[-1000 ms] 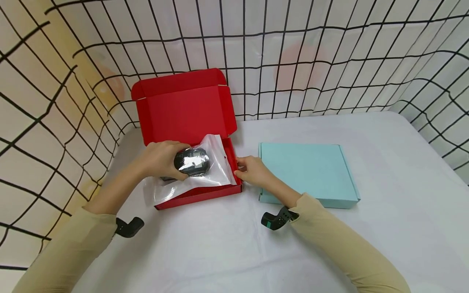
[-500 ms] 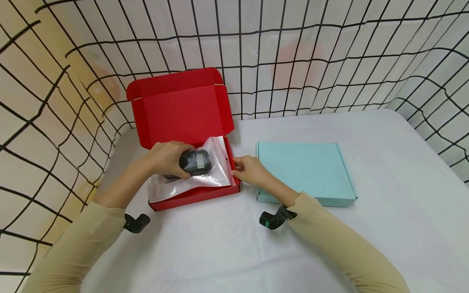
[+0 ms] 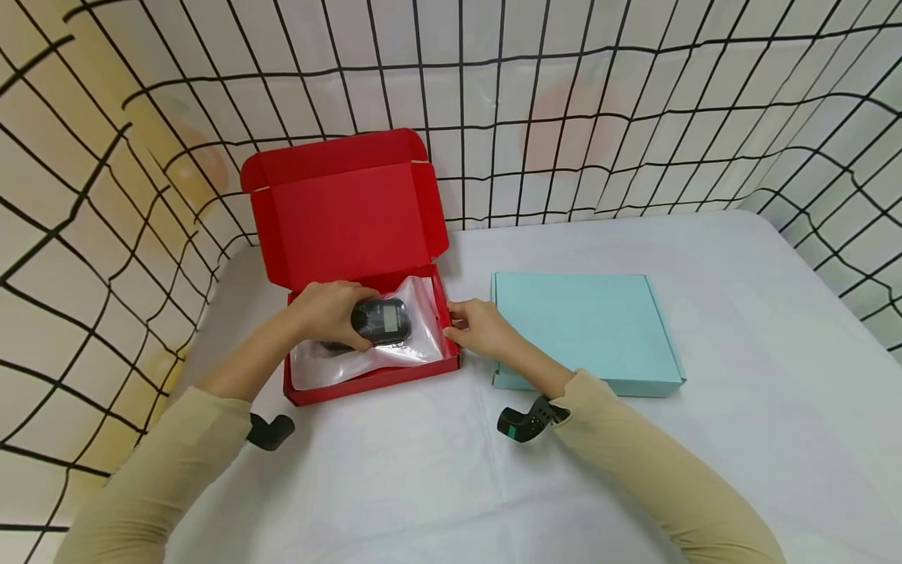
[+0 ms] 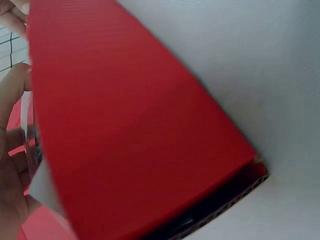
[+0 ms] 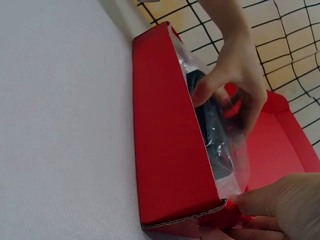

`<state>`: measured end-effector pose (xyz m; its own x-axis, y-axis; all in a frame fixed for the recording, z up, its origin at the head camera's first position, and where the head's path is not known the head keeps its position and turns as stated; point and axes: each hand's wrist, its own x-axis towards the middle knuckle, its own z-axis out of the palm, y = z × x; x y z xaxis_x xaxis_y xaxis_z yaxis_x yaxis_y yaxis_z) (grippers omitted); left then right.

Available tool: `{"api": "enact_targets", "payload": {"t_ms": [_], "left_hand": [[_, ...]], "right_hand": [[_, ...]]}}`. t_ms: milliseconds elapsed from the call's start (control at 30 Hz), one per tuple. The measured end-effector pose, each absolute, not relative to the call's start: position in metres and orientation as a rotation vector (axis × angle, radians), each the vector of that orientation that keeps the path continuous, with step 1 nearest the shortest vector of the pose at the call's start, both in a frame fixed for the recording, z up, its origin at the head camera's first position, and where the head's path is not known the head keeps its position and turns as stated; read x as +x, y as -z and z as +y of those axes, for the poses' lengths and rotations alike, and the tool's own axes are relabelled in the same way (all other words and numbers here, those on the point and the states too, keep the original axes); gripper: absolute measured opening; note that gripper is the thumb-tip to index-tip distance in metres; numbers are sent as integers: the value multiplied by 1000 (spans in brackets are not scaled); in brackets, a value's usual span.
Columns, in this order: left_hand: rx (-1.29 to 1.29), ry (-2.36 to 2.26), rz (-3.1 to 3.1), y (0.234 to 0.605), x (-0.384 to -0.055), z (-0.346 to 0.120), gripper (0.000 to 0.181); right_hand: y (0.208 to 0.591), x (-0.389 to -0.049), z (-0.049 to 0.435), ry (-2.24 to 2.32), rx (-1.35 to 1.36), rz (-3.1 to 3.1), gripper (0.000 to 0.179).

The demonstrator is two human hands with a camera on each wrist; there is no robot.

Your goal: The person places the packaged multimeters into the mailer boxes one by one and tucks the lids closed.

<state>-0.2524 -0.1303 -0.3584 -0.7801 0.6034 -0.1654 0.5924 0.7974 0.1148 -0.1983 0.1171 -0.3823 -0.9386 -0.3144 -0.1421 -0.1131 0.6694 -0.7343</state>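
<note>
In the head view my left hand (image 3: 327, 312) grips a black device with a small grey display (image 3: 387, 319), sealed in a clear plastic bag (image 3: 319, 370). The bagged device lies inside an open red cardboard box (image 3: 373, 382), whose lid (image 3: 345, 211) stands raised at the back. My right hand (image 3: 485, 325) pinches the box's right side wall. From the right wrist view, the left thumb presses the near side of the black device (image 5: 212, 135), with fingers curled over its far side. The box's front wall (image 4: 135, 120) fills much of the left wrist view.
A closed light blue box (image 3: 585, 329) lies to the right, just beyond my right hand. Black wire mesh (image 3: 461, 125) runs behind and along both sides of the white-covered table (image 3: 395, 486).
My left hand has moved slightly right and down with the bagged device, which now sits lower in the red box. The bag's edges have come within the box walls. My right hand stays at the side wall.
</note>
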Motion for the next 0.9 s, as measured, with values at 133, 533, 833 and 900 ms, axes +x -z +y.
{"api": "enact_targets", "payload": {"t_ms": [133,533,833,900], "left_hand": [[897,-108,2773,363,-252,-130,80],[747,-218,2664,374,-251,-137,90],[694,-370,2700,386,-241,-148,102],[684,-383,2718,387,-238,-150,105]], "right_hand": [[383,-198,116,1128,-357,2632,51],[383,-199,115,1114,-351,2630,50],[383,-199,116,1102,-348,2642,50],[383,-199,116,1100,-351,2642,51]]}}
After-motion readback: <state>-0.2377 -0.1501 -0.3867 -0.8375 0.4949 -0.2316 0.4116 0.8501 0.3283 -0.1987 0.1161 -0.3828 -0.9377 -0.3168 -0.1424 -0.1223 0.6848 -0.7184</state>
